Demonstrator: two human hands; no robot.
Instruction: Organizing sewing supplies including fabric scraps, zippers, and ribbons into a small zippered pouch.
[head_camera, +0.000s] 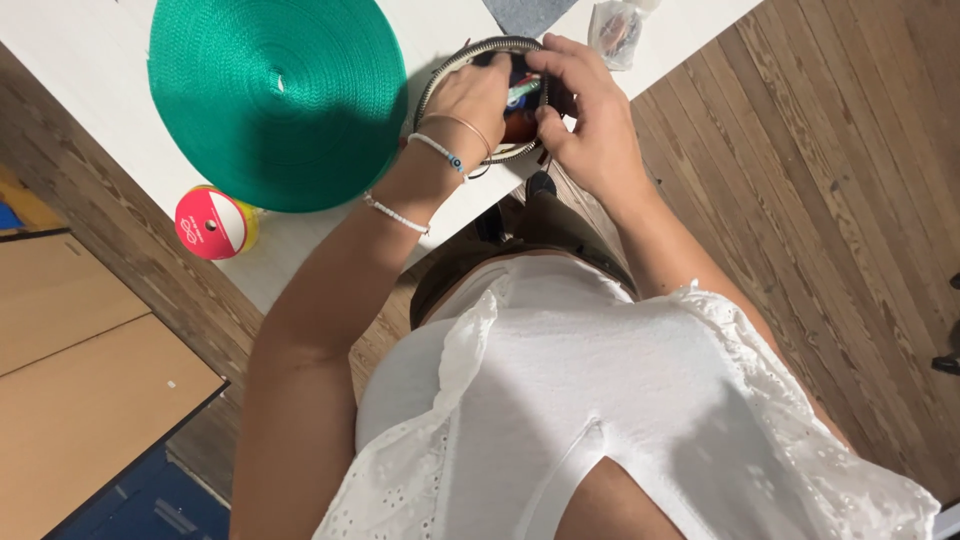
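Observation:
A round zippered pouch lies open near the edge of a white table. My left hand reaches into it with the fingers curled down among small items; what it grips is hidden. My right hand holds the pouch's right rim, thumb and fingers pinched at the opening. Something small and teal shows between the two hands. Thin bracelets circle my left wrist.
A big roll of green webbing lies flat on the table left of the pouch. A small pink and yellow tape roll sits near the table's edge. A clear bag and grey fabric lie beyond. Cardboard rests on the wooden floor.

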